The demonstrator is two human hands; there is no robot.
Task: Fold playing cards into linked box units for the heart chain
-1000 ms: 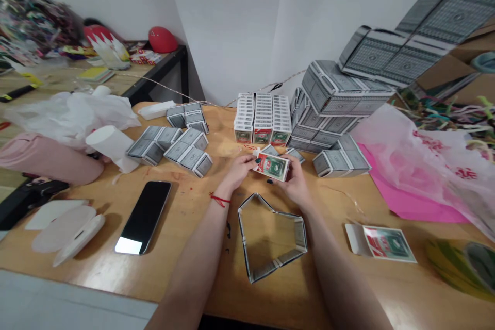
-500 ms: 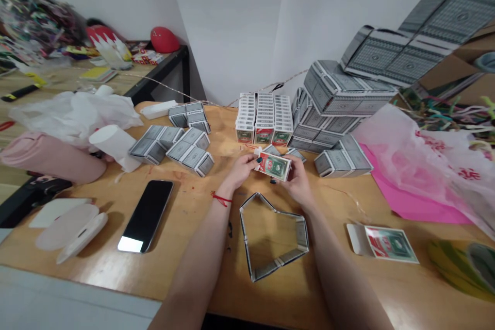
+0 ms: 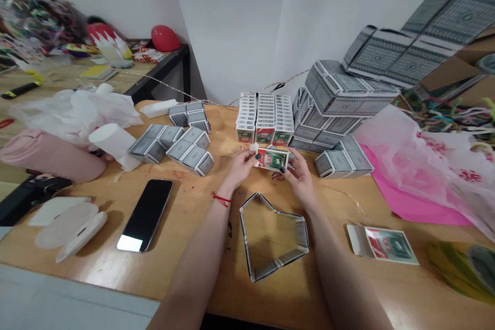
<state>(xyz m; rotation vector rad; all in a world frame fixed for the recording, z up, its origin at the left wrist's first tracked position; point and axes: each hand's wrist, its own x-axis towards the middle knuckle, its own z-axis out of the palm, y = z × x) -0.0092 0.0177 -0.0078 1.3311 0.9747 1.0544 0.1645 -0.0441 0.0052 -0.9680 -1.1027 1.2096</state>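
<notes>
A green and red playing-card box (image 3: 273,159) is held level between my two hands above the table. My left hand (image 3: 243,166) pinches its left end, where a white flap shows; a red string bracelet circles that wrist. My right hand (image 3: 299,174) grips the right end with thumb and fingers. Below the hands lies a heart-shaped frame (image 3: 247,240) of folded playing cards, standing on edge. Behind the hands are three rows of upright card boxes (image 3: 264,118). An opened card box (image 3: 390,244) with its flap out lies at the right.
Grey card-built blocks (image 3: 190,150) stand at the left, and a taller stack of them (image 3: 348,87) rises at the right. A phone (image 3: 145,215), a pink roll (image 3: 54,157) and a white roll (image 3: 112,143) lie left. Yellow tape (image 3: 450,265) sits at the right edge.
The card box has turned slightly to lie more level and shifted a little left and up. My right thumb has moved onto its front face.
</notes>
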